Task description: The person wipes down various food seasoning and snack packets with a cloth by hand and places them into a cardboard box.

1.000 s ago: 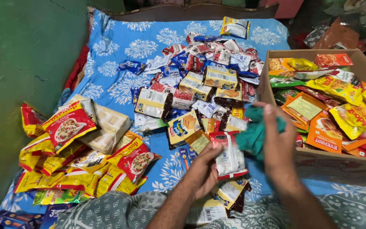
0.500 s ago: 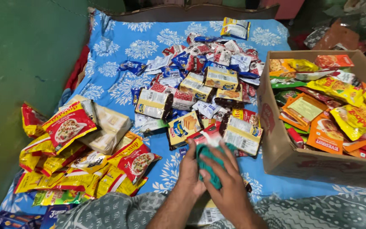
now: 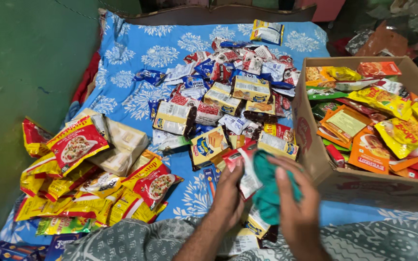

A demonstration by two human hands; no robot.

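Note:
My left hand (image 3: pixel 228 192) holds a white and red snack packet (image 3: pixel 246 170) just above the blue floral bedsheet (image 3: pixel 131 63). My right hand (image 3: pixel 297 209) presses a teal cloth (image 3: pixel 269 191) against that packet. Both hands are low in the middle of the view, over my patterned grey trousers (image 3: pixel 136 239). More small packets (image 3: pixel 258 225) lie under and between my hands.
A heap of biscuit and snack packets (image 3: pixel 228 92) covers the sheet ahead. Yellow and red noodle packets (image 3: pixel 76 145) pile up at the left by a green wall (image 3: pixel 20 72). An open cardboard box (image 3: pixel 315 159) full of spice and snack pouches stands at the right.
My right hand brought the teal cloth down from near the box to my left hand. A white and red packet is now held in my left hand, with the cloth on it.

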